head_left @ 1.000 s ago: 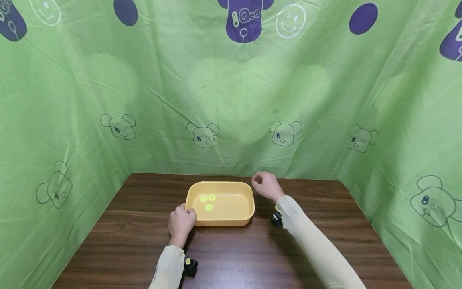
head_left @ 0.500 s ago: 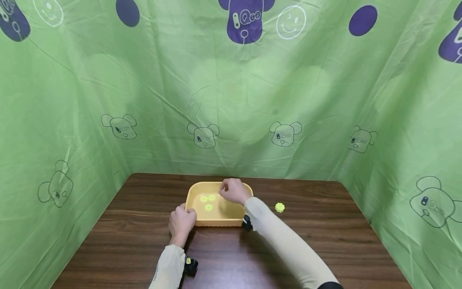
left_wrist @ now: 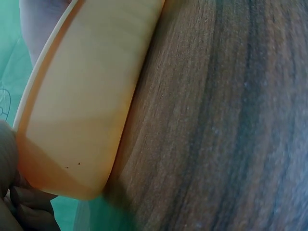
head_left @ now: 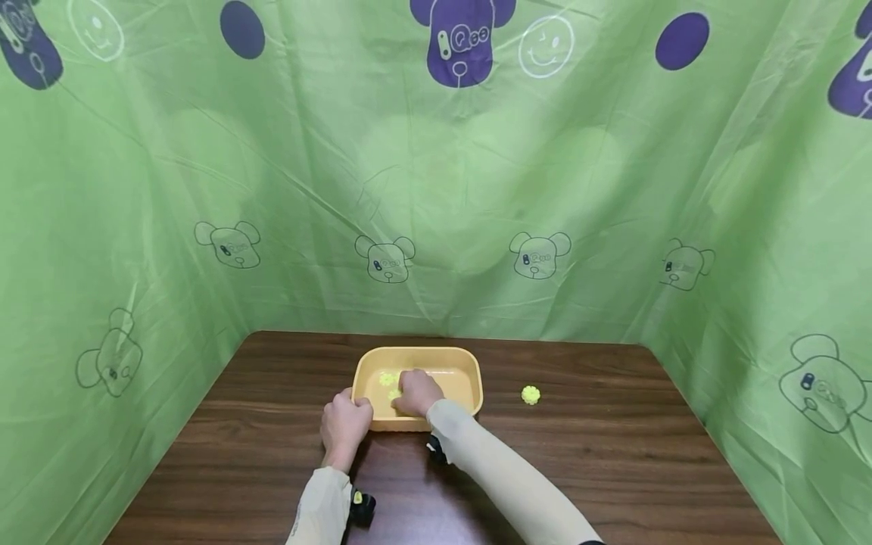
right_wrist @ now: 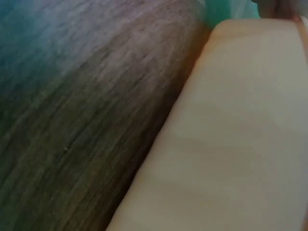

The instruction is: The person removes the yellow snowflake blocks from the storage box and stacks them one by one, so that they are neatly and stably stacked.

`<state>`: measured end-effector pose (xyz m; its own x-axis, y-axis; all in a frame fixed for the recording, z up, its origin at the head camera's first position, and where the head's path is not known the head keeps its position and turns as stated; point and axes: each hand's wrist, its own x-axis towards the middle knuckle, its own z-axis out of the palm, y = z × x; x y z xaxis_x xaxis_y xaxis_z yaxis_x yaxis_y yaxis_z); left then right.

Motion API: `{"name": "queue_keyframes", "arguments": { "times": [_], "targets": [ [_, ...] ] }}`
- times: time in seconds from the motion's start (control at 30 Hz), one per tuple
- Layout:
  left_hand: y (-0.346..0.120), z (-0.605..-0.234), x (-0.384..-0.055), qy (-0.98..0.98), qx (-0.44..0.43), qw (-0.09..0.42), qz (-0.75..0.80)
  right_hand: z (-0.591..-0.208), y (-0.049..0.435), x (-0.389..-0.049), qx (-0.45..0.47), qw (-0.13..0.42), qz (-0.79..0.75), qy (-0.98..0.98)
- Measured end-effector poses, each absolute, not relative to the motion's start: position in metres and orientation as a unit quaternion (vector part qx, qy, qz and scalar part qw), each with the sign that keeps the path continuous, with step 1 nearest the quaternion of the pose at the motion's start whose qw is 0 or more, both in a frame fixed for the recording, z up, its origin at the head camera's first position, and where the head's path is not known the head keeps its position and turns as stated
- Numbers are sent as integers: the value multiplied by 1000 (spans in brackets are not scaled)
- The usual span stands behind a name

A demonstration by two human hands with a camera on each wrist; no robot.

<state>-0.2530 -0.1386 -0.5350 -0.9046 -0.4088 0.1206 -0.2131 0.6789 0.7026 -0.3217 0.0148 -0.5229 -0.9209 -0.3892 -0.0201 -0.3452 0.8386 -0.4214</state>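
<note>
A shallow yellow plastic basin point(head_left: 466, 371) rests on the wooden table. My left hand point(head_left: 346, 425) grips its front left corner, thumb over the rim; the left wrist view shows curled fingers point(left_wrist: 33, 209) around the basin's end. Inside the basin, low over its left half, is my right hand point(head_left: 418, 393) with its fingers bent downward. Small yellow-green flower-shaped pieces point(head_left: 388, 378) lie beside those fingers, partly covered by the hand. I cannot tell whether the right fingertips hold one. The right wrist view shows mostly the basin's outer wall point(right_wrist: 231, 120).
Another yellow-green flower-shaped piece point(head_left: 530, 394) lies on the table to the right of the basin. Green printed cloth point(head_left: 450, 174) hangs around the back and sides of the dark wooden table point(head_left: 613, 454).
My right hand has moved left from beyond the basin's right end, then down into the basin. The flower piece on the table has come into view from behind the sleeve. The left hand keeps its grip.
</note>
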Motion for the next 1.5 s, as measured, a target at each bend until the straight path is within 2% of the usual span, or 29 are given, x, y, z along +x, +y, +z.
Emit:
{"name": "queue_keyframes", "arguments": {
  "times": [0.13, 0.47, 1.0, 1.17, 1.3, 1.5],
  "targets": [
    [-137, -534, -251, -905, 173, 138, -364, -522, 17, -319, -188, 53, -196, 961],
    [-136, -535, -244, -904, 173, 140, -364, -516, 29, -314, -189, 115, -234, 947],
    [-138, -536, -242, -908, 167, 144, -357, -516, 28, -308, -183, 98, -235, 950],
    [-137, -537, -245, -907, 165, 148, -358, -505, 50, -315, -210, 114, -311, 920],
    [-137, -537, -246, -907, 165, 144, -359, -491, 78, -325, -231, 101, -389, 886],
    [-137, -538, -246, -907, 168, 136, -360, -462, 134, -340, -183, 72, -441, 876]
  ]
}}
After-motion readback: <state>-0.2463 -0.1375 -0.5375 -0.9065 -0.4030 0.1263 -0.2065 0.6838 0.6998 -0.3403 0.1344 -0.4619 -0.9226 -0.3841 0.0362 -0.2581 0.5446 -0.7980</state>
